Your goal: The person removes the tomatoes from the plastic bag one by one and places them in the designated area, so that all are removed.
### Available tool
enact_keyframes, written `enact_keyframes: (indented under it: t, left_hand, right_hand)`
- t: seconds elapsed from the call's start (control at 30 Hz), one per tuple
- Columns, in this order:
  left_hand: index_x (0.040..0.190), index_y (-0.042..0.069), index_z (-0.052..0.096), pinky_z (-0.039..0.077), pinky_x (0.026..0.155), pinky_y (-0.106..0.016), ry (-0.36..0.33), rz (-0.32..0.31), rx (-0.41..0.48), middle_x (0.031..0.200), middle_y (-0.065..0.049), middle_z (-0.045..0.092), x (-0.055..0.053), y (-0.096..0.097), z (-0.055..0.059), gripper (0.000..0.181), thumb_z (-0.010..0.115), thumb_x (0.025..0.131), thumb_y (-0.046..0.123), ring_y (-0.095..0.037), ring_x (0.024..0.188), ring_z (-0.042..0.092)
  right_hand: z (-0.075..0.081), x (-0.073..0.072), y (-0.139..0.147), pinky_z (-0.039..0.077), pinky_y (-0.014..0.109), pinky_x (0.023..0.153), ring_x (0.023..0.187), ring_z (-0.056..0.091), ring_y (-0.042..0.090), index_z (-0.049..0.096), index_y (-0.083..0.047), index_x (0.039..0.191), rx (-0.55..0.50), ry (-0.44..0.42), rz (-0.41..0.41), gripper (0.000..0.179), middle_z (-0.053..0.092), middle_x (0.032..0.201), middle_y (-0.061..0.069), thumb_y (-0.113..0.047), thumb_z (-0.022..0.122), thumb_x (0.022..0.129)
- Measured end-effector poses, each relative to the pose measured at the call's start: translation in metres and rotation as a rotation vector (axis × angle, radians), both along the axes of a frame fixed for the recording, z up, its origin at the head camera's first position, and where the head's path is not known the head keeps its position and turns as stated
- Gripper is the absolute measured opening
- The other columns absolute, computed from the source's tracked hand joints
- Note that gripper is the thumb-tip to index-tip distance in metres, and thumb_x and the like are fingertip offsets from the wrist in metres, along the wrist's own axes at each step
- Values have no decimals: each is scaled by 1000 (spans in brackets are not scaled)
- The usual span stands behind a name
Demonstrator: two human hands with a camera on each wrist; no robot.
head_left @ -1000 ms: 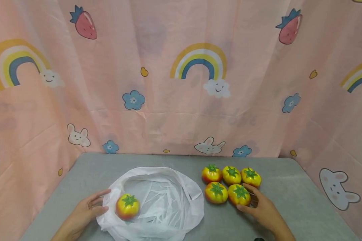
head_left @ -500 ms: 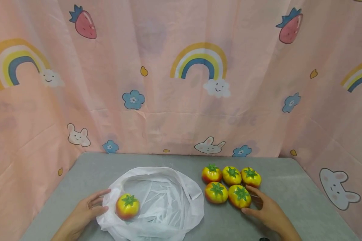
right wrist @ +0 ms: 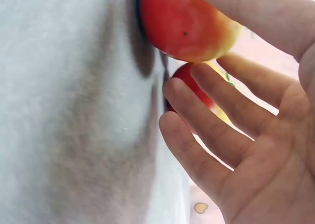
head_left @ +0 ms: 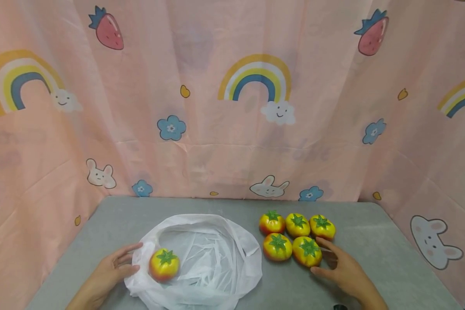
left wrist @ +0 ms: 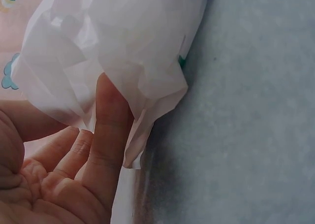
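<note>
A white plastic bag [head_left: 252, 262] stands with its mouth spread wide, and one yellow-red tomato [head_left: 164, 265] with a green star-shaped top sits inside near its left rim. My left hand [head_left: 110, 269] touches the bag's left side, thumb and index finger apart; in the left wrist view the index finger [left wrist: 109, 120] lies straight against the crumpled plastic [left wrist: 69, 71]. On the right, my right hand [head_left: 341, 269] is beside the front right tomato [head_left: 307, 252], thumb and fingers spread around its right side. The right wrist view shows straight fingers [right wrist: 211, 120] close to the red underside of a tomato [right wrist: 182, 24].
Left of that tomato lies another front-row tomato [head_left: 277, 247]. Behind them is a back row: a left tomato [head_left: 272, 223], a middle tomato [head_left: 297, 225] and a right tomato [head_left: 322, 228]. A pink patterned curtain [head_left: 217, 163] hangs behind and beside the grey table [head_left: 372, 241].
My right hand has shifted slightly to the right, its thumb drawing back from the front of the front right tomato. My left hand, the bag and the tomatoes look unmoved.
</note>
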State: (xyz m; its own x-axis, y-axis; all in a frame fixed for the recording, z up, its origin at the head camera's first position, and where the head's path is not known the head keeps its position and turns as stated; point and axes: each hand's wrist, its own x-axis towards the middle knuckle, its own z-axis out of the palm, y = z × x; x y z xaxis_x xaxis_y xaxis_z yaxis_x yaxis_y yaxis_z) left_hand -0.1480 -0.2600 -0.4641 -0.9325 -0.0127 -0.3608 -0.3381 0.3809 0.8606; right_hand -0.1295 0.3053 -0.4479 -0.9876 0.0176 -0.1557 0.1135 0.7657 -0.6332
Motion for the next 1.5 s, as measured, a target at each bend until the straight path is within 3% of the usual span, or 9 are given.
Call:
enact_keyframes:
  t: [0.2, 0.4, 0.6, 0.87, 1.1, 1.3, 1.5]
  left_hand:
    - [151, 9, 40, 47, 104, -59, -2, 1, 4, 139, -23, 57, 1, 2, 1, 73, 73, 87, 21, -27, 117, 57]
    - [151, 8, 40, 53, 100, -50, 13, -10, 25, 138, -22, 58, 2, 2, 3, 72, 72, 87, 17, -24, 116, 58]
    - [151, 9, 40, 50, 103, -52, 17, -20, 7, 140, -23, 57, 1, -3, 5, 72, 72, 88, 18, -25, 118, 57]
    - [153, 8, 37, 49, 104, -53, 17, -36, 23, 140, -23, 56, -1, -7, 6, 74, 72, 88, 20, -26, 121, 55]
    - [151, 9, 40, 52, 100, -52, 20, -56, 22, 143, -24, 51, 2, -9, 8, 70, 71, 89, 19, -31, 123, 53]
    - [150, 9, 42, 54, 98, -51, 4, -38, 1, 144, -27, 49, 0, -8, 8, 68, 71, 89, 17, -33, 120, 55]
    - [150, 8, 43, 53, 100, -50, 9, -46, -10, 144, -27, 50, -2, -9, 6, 68, 71, 89, 17, -31, 120, 55]
  right_hand:
    - [11, 1, 0, 49, 57, 99, 129, 51, 45, 38, -4, 150, 6, -3, -38, 97, 42, 152, 27, -51, 80, 77]
    - [30, 6, -10, 45, 59, 104, 133, 45, 45, 35, -6, 152, 22, 50, -36, 94, 43, 151, 27, -52, 76, 81]
    - [44, 10, -38, 45, 59, 105, 133, 47, 42, 41, -11, 151, 8, 89, -35, 87, 46, 151, 22, -48, 77, 82]
    - [47, 5, -81, 40, 65, 107, 136, 47, 38, 49, -21, 146, -16, 66, -29, 77, 52, 149, 11, -47, 79, 80]
    - [49, -1, -110, 44, 60, 106, 135, 49, 36, 55, -23, 141, -54, 135, 51, 70, 54, 148, 7, -42, 81, 79]
    - [49, -7, -138, 46, 57, 107, 131, 54, 27, 58, -26, 138, -108, 144, 109, 66, 58, 142, -1, -33, 84, 78]
    - [47, -15, -159, 51, 58, 99, 126, 56, 35, 56, -20, 140, -179, 135, 256, 66, 58, 141, 7, -32, 82, 80]
